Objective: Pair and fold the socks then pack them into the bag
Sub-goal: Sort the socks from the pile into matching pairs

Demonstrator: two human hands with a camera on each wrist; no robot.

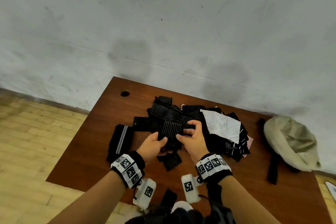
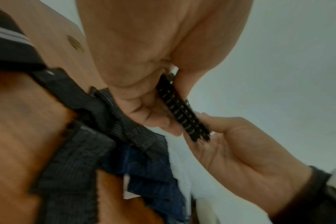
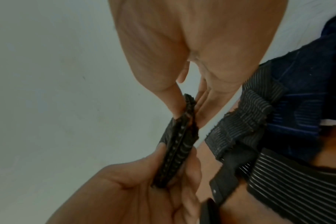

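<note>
left hand [image 1: 152, 144] grip: striped sock [image 1: 170, 133] | right hand [image 1: 193, 141] grip: same sock

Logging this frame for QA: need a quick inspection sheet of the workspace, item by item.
Surface: brown wooden table with a round hole near its far left corner.
Job's things: black white-striped socks held above a pile of socks; white sock on the pile; black sock with a grey band lies left; beige bag lies at the right edge.
Clutter: nothing seen.
Grippers: left hand and right hand both pinch the striped socks.
Cables: nothing seen.
Surroundings: scuffed white wall, pale wood floor.
</note>
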